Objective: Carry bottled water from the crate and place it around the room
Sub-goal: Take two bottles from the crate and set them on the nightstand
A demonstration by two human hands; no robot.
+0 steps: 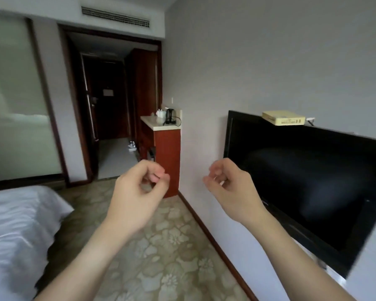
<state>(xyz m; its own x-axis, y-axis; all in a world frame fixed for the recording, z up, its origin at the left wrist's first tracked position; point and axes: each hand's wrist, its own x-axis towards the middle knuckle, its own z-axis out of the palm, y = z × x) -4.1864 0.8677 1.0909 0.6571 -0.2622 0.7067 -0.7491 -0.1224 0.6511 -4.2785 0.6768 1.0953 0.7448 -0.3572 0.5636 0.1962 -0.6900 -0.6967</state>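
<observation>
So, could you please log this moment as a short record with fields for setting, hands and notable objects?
setting: hotel-style room, patterned carpet, hallway ahead
left hand: raised, fingers curled, holds nothing
right hand: raised, fingers curled, holds nothing
bed: white cover, at the left
television: dark screen, on the right-hand wall
box on television: yellowish, resting on its top edge
counter: pale top on a red-brown cabinet, beside the hallway opening
kettle: black, on the counter
bottled water: none held; small items on the hallway floor too far to identify
</observation>
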